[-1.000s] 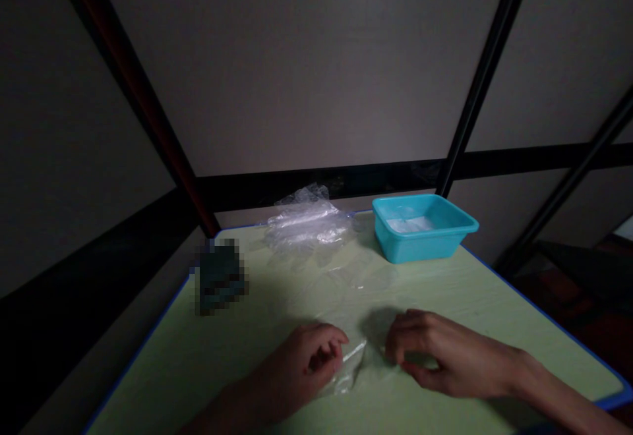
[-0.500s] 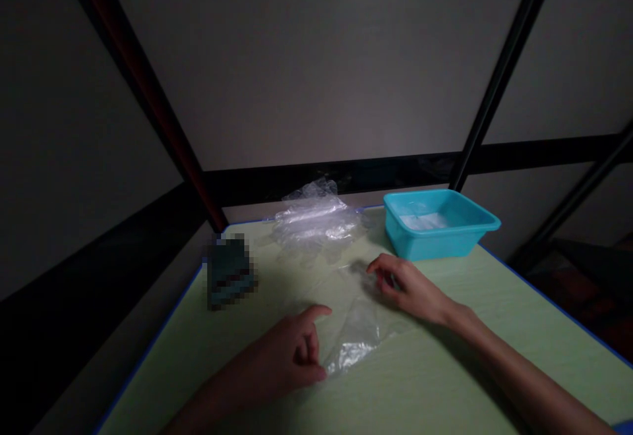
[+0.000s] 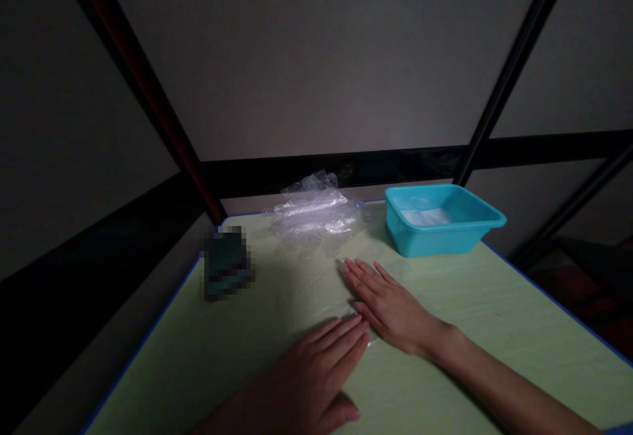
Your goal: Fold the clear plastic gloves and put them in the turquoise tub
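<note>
Nearest us, our left hand lies palm down, long fingers straight and together, thumb held apart, pointing forward and to the right. We see nothing gripped in it. Its fingertips end right by the thumb of our right hand, which is spread flat a little farther off, fingers loosely fanned toward the far left, also gripping nothing we can see.

A clear plastic film lies flat on the pale green table, under and around our right hand and just ahead of our left fingers. Our right hand covers more of it, so it is the nearer one. The film is so transparent that we cannot tell its long axis.

Beyond, straight ahead, sits a crumpled heap of clear plastic. To its left is a dark, pixelated object; to its right, a turquoise basin with something white inside.
</note>
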A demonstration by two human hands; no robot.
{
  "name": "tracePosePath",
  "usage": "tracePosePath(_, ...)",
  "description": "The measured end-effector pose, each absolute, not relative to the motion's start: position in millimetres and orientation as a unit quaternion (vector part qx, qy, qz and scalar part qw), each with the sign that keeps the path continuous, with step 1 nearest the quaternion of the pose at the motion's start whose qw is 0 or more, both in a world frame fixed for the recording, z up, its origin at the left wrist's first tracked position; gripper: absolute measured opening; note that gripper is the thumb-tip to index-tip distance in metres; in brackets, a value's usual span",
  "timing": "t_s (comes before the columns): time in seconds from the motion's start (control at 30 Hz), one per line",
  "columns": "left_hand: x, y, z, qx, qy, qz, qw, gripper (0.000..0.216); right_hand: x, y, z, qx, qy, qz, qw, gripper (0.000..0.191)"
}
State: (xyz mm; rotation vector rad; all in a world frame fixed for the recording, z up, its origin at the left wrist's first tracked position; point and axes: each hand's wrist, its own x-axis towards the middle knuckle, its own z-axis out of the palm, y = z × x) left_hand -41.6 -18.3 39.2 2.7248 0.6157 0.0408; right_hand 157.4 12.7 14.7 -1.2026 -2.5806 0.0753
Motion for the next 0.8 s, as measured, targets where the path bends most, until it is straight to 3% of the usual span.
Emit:
tracePosePath(0.37, -45, -16, 38, 0.965, 0.194, 0.023, 0.175, 0.071, 168, 18, 9, -0.462, -0.874, 0.024, 0.147, 0.049)
tracePosePath(0.53, -57, -4, 31, 0.965, 0.208, 0.103, 0.119, 0.061, 170, 22, 18, -0.523, -0.830, 0.014, 0.195, 0.043)
tracePosePath(0.8, -64, 3, 26, 0.969, 0.176, 0.164, 0.062, 0.044, 170, 28, 16, -0.546, -0.818, 0.026, 0.179, 0.043)
